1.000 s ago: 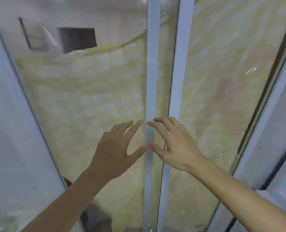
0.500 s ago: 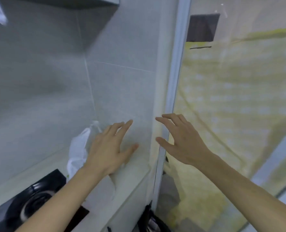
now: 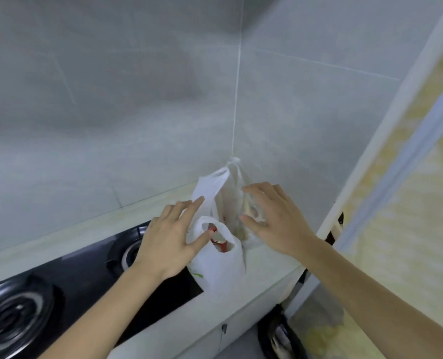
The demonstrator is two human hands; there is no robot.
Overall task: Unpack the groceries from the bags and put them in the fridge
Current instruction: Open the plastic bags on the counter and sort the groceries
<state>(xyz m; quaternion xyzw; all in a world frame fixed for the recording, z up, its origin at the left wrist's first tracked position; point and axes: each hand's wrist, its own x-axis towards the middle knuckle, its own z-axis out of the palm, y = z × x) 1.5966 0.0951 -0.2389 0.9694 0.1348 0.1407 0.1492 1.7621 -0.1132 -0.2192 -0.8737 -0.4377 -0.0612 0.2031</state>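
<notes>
A white plastic grocery bag [image 3: 219, 265] stands on the pale counter [image 3: 264, 265] in the corner, next to the stove. Its handles stand up, and something red [image 3: 219, 240] shows through the near handle loop. A clear bag [image 3: 246, 216] sits just behind it. My left hand [image 3: 171, 242] hovers at the bag's left side, fingers spread, thumb at the handle loop. My right hand [image 3: 277, 221] hovers at the right side over the clear bag, fingers spread. Neither hand holds anything. No fridge is in sight.
A black gas hob [image 3: 67, 291] with two burners fills the counter's left part. Grey tiled walls [image 3: 111, 99] meet in the corner behind the bags. A white door frame [image 3: 386, 125] with yellowish patterned glass stands on the right. Dark objects [image 3: 280, 335] lie on the floor below.
The view has swung left and down from the glass door to the counter corner. Both hands have stayed spread and now flank the white bag.
</notes>
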